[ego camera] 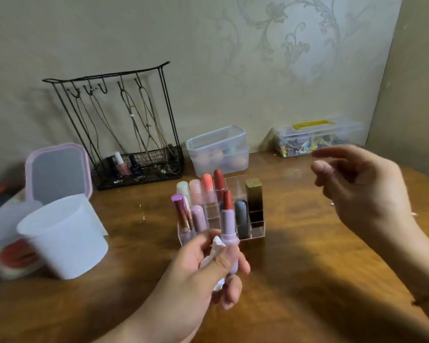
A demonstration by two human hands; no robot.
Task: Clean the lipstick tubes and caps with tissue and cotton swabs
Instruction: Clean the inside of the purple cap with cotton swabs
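My left hand (203, 266) holds an uncapped lilac lipstick tube (228, 231) upright, its dark red bullet extended at the top. A crumpled white tissue (216, 246) is pinched in the same hand against the tube. Just behind stands a clear acrylic organizer (255, 235) with several capped lipsticks in white, pink, coral, red, lilac, grey and gold-black. My right hand (364, 189) hovers blurred to the right above the table, fingers loosely curled and apart, with nothing visible in it.
A white plastic cup (65, 238) and a pink-rimmed mirror (57, 169) stand at left. A black wire jewelry rack (124, 129), a clear box of sponges (218, 149) and a yellow-handled clear case (315, 137) line the wall on the wooden table (307, 268).
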